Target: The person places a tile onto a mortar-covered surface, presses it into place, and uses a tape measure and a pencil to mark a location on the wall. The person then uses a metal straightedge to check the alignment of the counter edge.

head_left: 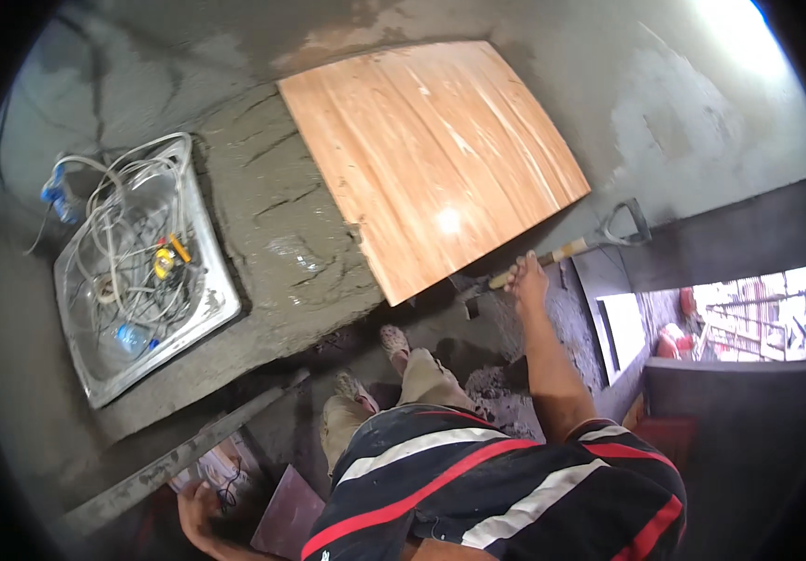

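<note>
My right hand (527, 276) is closed round the wooden shaft of a shovel (566, 251), whose D-shaped grip points up and right; its blade is hidden or too dark to make out. Just above that hand is the corner of a large, glossy, wood-patterned tile (431, 150). The tile lies on a counter covered in wet grey mortar (267, 201). At the lower left, my left hand (199, 507) hangs with its fingers loosely bent and apart, seemingly holding nothing. It is beside a long mortar-stained bar (183, 449).
A steel sink (211, 304) at the left holds coiled pale hose or cable, a yellow tape measure (164, 263) and a clear bottle (129, 338). A reddish-brown panel (288, 514) leans below the bar. Rough mortar lies by my feet. A window opening (758, 313) is at the right.
</note>
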The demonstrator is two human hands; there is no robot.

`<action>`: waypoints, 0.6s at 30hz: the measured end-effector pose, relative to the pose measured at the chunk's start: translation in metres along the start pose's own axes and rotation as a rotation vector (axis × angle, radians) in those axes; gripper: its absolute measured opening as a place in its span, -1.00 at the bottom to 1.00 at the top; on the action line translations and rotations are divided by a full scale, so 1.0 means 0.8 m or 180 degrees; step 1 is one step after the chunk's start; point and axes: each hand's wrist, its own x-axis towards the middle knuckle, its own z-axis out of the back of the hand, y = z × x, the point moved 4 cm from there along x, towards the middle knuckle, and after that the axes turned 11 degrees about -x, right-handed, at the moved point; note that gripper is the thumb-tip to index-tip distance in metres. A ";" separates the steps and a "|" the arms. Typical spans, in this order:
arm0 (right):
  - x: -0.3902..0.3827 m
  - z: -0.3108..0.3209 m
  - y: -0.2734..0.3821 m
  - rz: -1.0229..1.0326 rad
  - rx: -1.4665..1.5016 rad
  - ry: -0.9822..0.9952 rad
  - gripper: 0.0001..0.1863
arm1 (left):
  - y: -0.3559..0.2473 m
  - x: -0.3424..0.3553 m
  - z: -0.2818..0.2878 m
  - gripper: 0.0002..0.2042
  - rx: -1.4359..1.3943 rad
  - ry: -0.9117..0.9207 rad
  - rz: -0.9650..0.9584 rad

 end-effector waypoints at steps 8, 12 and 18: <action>0.057 -0.036 0.047 0.0026 0.0181 0.0046 -0.56 | -0.440 0.010 -0.268 -0.52 0.0235 0.0351 -0.2503; 0.088 -0.009 0.075 0.0067 0.0216 -0.0154 -0.57 | -0.617 0.086 -0.439 -0.59 0.0428 0.0521 -0.3367; 0.131 0.007 0.093 0.0483 -0.0313 -0.0656 -0.46 | -0.740 0.214 -0.586 -0.62 0.1561 -0.0432 -0.4117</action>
